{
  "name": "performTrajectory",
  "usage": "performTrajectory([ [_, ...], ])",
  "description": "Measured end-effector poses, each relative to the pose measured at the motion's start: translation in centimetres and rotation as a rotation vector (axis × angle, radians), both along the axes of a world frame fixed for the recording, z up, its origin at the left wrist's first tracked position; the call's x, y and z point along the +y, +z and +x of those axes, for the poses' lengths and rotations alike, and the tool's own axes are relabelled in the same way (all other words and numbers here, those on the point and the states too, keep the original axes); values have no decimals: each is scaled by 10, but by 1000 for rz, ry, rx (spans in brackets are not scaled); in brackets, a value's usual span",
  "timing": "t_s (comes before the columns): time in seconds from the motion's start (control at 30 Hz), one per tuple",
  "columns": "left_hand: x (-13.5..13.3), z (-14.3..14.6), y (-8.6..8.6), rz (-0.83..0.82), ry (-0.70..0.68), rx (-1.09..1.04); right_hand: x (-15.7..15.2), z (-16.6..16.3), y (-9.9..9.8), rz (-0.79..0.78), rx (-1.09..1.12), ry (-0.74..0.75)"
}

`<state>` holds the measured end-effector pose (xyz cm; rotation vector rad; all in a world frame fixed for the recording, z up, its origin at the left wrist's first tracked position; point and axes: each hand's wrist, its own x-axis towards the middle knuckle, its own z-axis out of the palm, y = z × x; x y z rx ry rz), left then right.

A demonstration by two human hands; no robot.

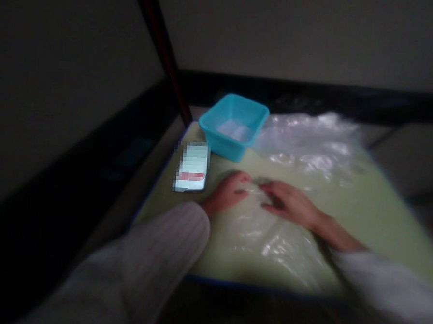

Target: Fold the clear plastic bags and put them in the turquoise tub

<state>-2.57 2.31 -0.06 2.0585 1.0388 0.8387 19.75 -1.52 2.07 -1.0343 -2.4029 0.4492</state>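
Note:
Both of my hands rest on a clear plastic bag (256, 232) that lies flat on a pale green table (374, 199). My left hand (227, 191) is curled, its fingers pinching the bag's upper edge. My right hand (290, 202) lies close beside it, fingers together on the same edge, fingertips almost touching the left hand. The picture is dim and blurred, so I cannot make out what is inside the bag. Both arms wear white ribbed sleeves.
A turquoise plastic tub (235, 124) stands at the table's far left corner with something pale inside. A phone (191, 168) with a lit screen lies left of my hands. A heap of crumpled clear plastic (312, 138) covers the far right. A dark red post (164, 48) rises behind.

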Motion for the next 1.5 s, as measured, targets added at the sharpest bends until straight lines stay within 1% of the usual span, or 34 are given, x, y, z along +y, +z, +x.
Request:
performTrajectory([
  [0.1, 1, 0, -1, -3, 6, 20, -2, -3, -5, 90, -75, 25],
  [0.17, 2, -1, -3, 3, 13, 28, -2, -3, -4, 107, -42, -37],
  [0.23, 3, -2, -5, 24, 9, 23, -1, 0, 0, 75, 50, -135],
  [0.3, 4, -3, -8, 54, 10, 6, 0, 5, 9, 29, 156, -230],
  [0.4, 6, -5, -10, 79, 28, -22, 4, 17, 24, -55, 280, -297],
  [0.5, 7, -5, -10, 44, 25, -42, 8, 31, 34, -148, 330, -268],
  [0.63, 5, -4, -5, 17, -6, -50, 9, 47, 41, -165, 274, -223],
  [0.7, 3, -5, -2, 56, -72, -41, 8, 54, 43, -176, 195, -172],
  [0.77, 2, -7, 3, 128, -171, -11, 6, 61, 43, -204, 85, -95],
  [0.87, 1, -12, 9, 237, -304, 112, 2, 70, 43, -244, -81, 39],
  [0.93, -1, -15, 13, 290, -327, 228, -3, 72, 44, -228, -163, 85],
  [0.97, -3, -15, 15, 315, -324, 279, -5, 71, 46, -199, -189, 84],
  [1.07, -12, -14, 18, 382, -332, 363, -13, 57, 49, -60, -194, 15],
  [1.13, -19, -12, 19, 416, -361, 392, -16, 42, 47, 31, -181, -25],
  [1.17, -22, -10, 19, 426, -372, 410, -17, 35, 44, 58, -195, -20],
  [1.27, -29, -8, 16, 421, -398, 477, -22, 22, 28, 71, -316, 22],
  [1.4, -28, -11, 13, 373, -431, 557, -31, 25, 5, 58, -433, 57],
  [1.5, -26, -13, 12, 360, -445, 581, -37, 28, -4, 51, -464, 37],
])
